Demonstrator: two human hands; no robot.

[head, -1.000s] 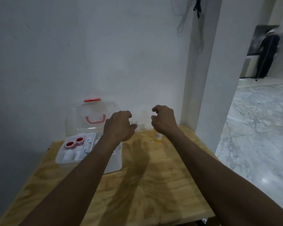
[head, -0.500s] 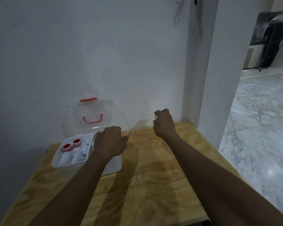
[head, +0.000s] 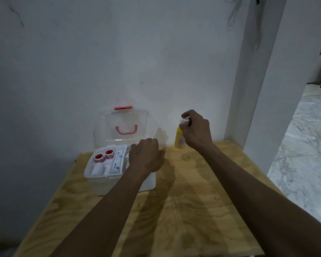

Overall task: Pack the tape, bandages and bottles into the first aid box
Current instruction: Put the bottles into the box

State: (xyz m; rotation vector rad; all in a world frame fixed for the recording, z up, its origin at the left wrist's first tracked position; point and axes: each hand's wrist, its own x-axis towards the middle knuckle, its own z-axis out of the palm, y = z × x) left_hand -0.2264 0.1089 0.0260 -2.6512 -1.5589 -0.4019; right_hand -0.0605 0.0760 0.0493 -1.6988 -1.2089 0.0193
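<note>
A white first aid box point(head: 102, 182) stands open at the table's back left, its clear lid point(head: 122, 125) with a pink handle leaning on the wall. Its tray holds two red tape rolls point(head: 104, 155) and white bandage packs point(head: 118, 161). My left hand point(head: 146, 157) hovers over the box's right part, fingers curled; whether it holds anything is hidden. A yellow bottle point(head: 179, 140) stands on the table right of the box. My right hand point(head: 196, 131) is closed around the bottle's white cap.
The wooden table point(head: 174, 210) ends at a white wall behind and a white pillar point(head: 258, 89) at the back right. A marble floor point(head: 304, 154) lies beyond the table's right edge.
My left hand moved left and down over the box. My right hand rose slightly on the bottle's cap, and the yellow bottle shows more fully below it.
</note>
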